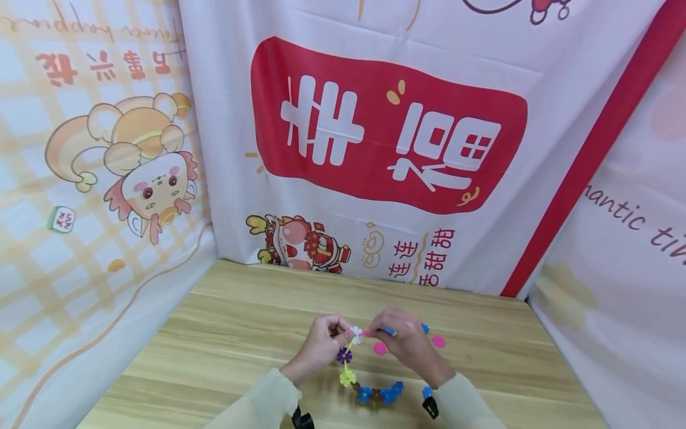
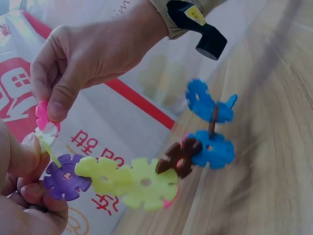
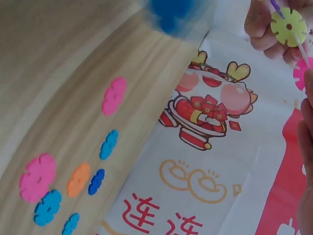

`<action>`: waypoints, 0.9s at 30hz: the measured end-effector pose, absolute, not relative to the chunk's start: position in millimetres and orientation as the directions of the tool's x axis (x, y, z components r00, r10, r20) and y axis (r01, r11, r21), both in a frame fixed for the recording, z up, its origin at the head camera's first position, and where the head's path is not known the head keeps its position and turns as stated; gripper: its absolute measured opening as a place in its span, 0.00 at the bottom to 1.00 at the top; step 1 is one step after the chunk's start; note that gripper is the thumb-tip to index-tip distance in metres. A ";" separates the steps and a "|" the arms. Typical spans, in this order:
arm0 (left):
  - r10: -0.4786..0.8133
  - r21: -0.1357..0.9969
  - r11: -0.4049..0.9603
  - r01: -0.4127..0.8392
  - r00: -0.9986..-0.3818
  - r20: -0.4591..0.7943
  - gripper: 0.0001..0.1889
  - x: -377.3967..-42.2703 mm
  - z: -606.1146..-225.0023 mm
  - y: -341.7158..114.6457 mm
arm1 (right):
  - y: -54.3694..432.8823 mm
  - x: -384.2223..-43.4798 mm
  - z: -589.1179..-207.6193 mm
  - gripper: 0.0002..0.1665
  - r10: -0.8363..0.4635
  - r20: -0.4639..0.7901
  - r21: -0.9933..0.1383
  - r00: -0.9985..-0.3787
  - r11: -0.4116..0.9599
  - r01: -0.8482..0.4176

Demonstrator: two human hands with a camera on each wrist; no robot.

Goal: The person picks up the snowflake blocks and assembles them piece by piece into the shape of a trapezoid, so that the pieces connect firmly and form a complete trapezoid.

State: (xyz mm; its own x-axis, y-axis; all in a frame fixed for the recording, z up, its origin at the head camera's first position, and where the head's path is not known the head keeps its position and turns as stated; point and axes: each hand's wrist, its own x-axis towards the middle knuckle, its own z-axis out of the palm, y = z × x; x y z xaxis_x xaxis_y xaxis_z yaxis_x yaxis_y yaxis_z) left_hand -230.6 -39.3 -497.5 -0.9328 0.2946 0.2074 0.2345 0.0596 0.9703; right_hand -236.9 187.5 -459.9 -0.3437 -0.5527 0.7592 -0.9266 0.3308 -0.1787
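Observation:
My left hand (image 1: 323,341) pinches a white notched snowflake disc (image 1: 356,335) at the top of a chain of interlocking discs. My right hand (image 1: 403,338) pinches a pink snowflake disc (image 2: 41,113) against that white one. A blue piece (image 1: 388,330) shows at the right fingers. Below the left fingers, the chain continues through a purple disc (image 2: 67,177), yellow discs (image 2: 146,183), a brown disc (image 2: 180,157) and several blue discs (image 2: 213,149). It curves toward the right and hangs above the table.
On the wooden table (image 1: 225,333) lie loose discs: pink (image 3: 38,177), orange (image 3: 78,179) and several blue ones (image 3: 47,207). They lie around and beyond my right hand. Printed cloth (image 1: 225,149) walls the table at the back and both sides.

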 end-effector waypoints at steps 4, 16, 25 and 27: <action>0.304 0.969 0.063 0.240 -0.929 0.211 0.04 -232.8 -497.9 -39.9 | 187.6 -239.1 -462.2 0.14 -0.563 0.753 -0.163 -0.342 0.344 -0.925; 0.609 0.859 0.279 0.430 -0.771 0.188 0.20 -247.2 -488.1 -50.5 | 190.4 -243.5 -450.2 0.11 -0.688 0.608 -0.230 -0.396 0.324 -0.918; 0.602 0.836 0.260 0.483 -0.758 0.251 0.13 -245.6 -480.8 -49.6 | 198.4 -245.4 -439.7 0.10 -0.719 0.479 -0.295 -0.503 0.408 -0.864; 0.592 0.831 0.253 0.496 -0.758 0.273 0.14 -244.9 -481.1 -51.4 | 205.1 -247.8 -442.5 0.10 -0.696 0.403 -0.336 -0.594 0.491 -0.804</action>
State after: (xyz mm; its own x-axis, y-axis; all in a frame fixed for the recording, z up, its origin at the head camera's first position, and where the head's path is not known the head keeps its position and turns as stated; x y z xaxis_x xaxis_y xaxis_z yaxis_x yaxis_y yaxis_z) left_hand -244.9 -51.4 -481.1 -0.7582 0.5923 0.2725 0.4960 0.2526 0.8308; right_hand -247.8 205.1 -442.5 -0.5937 -0.6964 0.4032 -0.8039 0.4908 -0.3359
